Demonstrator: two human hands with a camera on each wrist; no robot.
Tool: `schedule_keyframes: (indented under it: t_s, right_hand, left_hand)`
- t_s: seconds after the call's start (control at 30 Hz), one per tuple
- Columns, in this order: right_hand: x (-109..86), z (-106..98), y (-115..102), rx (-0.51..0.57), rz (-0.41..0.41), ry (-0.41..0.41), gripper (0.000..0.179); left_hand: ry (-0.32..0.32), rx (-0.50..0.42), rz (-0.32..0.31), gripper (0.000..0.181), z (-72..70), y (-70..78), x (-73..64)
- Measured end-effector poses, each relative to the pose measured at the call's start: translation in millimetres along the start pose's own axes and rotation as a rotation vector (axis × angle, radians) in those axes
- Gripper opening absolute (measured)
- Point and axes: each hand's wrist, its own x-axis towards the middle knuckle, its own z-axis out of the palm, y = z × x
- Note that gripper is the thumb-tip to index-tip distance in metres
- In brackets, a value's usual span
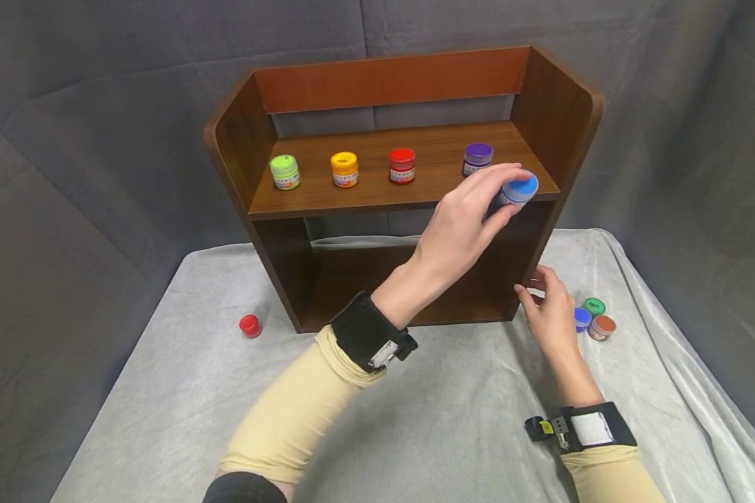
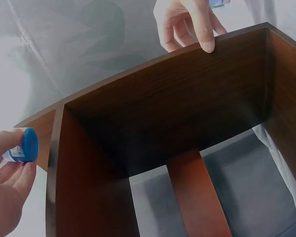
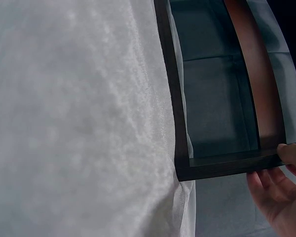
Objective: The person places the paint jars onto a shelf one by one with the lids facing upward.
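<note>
My left hand (image 1: 456, 216) pinches a small light-blue jar (image 1: 519, 190) between thumb and fingers. It holds the jar at the right front end of the upper board of a dark wooden shelf (image 1: 366, 147); whether the jar touches the board, I cannot tell. Low on the shelf's right side panel, my right hand (image 1: 552, 314) grips the front edge, the thumb on one face and the fingers on the other in the right wrist view. Along the upper board stand a light-green jar (image 1: 286, 173), a yellow jar (image 1: 344, 170), a red jar (image 1: 403, 168) and a partly covered purple jar (image 1: 478, 154).
Right of the shelf, a green jar (image 1: 594, 307), a blue jar (image 1: 581, 318) and a brown jar (image 1: 602, 327) cluster on the grey cloth (image 1: 453, 405). A small red jar (image 1: 250, 325) sits left of the shelf. Grey curtain (image 1: 132, 140) hangs behind.
</note>
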Motion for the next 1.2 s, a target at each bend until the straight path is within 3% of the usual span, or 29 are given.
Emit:
schedule_keyframes:
  t_s: [0.27, 0.53, 0.67, 0.93, 1.2]
  right_hand:
    - [-0.4, -0.3, -0.3, -0.008, 0.007, -0.001, 0.036]
    - [-0.2, 0.0, -0.4, -0.003, 0.007, 0.0, 0.035]
    - [-0.3, 0.1, -0.2, -0.004, 0.007, -0.001, 0.036]
    - [-0.3, 0.3, 0.7, -0.004, 0.011, -0.002, 0.037]
    - [-0.4, 0.5, 0.4, 0.001, 0.006, 0.002, 0.036]
  left_hand:
    - [-0.021, 0.015, -0.046, 0.043, 6.5, -0.8, 9.1]
    - [-0.019, 0.064, -0.018, 0.042, 13.1, -7.0, 16.6]
    - [-0.042, 0.099, -0.027, 0.044, 13.9, -5.9, 21.0]
    - [-0.132, 0.168, -0.109, 0.043, 15.8, -0.3, 33.7]
    - [-0.17, 0.248, -0.104, 0.041, 23.7, 3.5, 44.2]
